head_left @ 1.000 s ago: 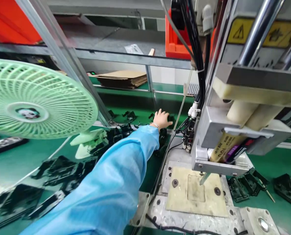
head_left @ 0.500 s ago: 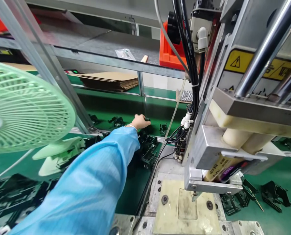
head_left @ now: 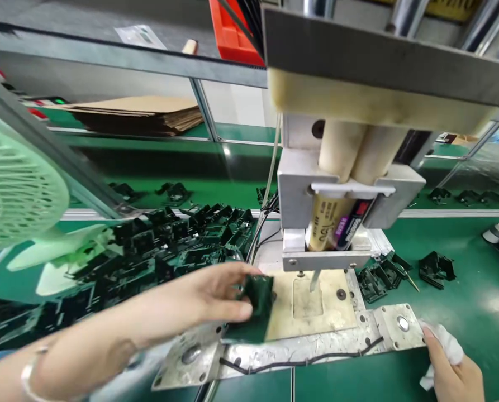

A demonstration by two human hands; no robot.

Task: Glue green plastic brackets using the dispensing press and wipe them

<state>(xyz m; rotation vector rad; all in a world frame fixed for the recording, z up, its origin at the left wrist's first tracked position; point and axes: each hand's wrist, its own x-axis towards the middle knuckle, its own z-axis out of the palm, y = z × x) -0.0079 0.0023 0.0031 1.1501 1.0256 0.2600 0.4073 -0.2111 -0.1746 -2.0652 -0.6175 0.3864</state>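
My left hand (head_left: 215, 296) grips a black plastic part (head_left: 260, 304) between thumb and fingers. The part hangs tilted over the left end of the cream fixture plate (head_left: 333, 301), which has a shallow rectangular recess. Whether it touches the plate I cannot tell. Above the plate, a two-tube adhesive cartridge (head_left: 322, 223) sits in a metal holder, its nozzle (head_left: 314, 281) pointing down. My right hand (head_left: 456, 371) is closed on a crumpled white wipe (head_left: 448, 346), beside the metal block with a round button (head_left: 403, 324) at the fixture's right end.
Many black plastic parts (head_left: 182, 245) are heaped on the left, beside a green fan (head_left: 18, 190). More parts (head_left: 383, 276) lie right of the fixture. The press head (head_left: 379, 100) overhangs the middle. A cardboard stack (head_left: 136, 114) stands at the back.
My left hand has come back from the far green strip to the fixture, now with a black part clearly in its fingers. The view has turned right, and my right hand has appeared.
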